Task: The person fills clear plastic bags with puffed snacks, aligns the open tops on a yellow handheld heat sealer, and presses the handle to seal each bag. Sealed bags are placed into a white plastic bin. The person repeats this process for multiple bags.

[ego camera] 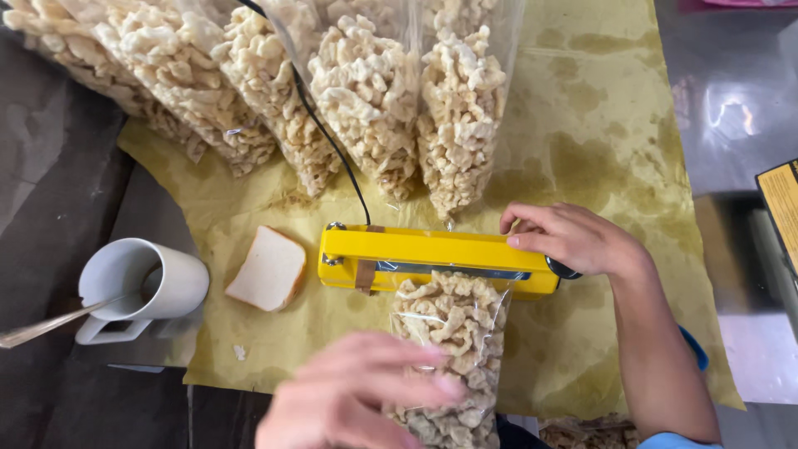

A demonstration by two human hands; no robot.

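A yellow bag sealer lies across yellowish paper, its arm down on the open end of a clear plastic bag of pale fried snack pieces. My right hand rests on the sealer's right end, fingers pressing its top. My left hand, blurred and near the camera, lies with fingers on the bag's lower left side. A black cord runs from the sealer up between the filled bags.
Several filled snack bags lie in a row at the back. A slice of bread sits left of the sealer. A white mug with a spoon stands at the left. Oil-stained paper covers the steel counter.
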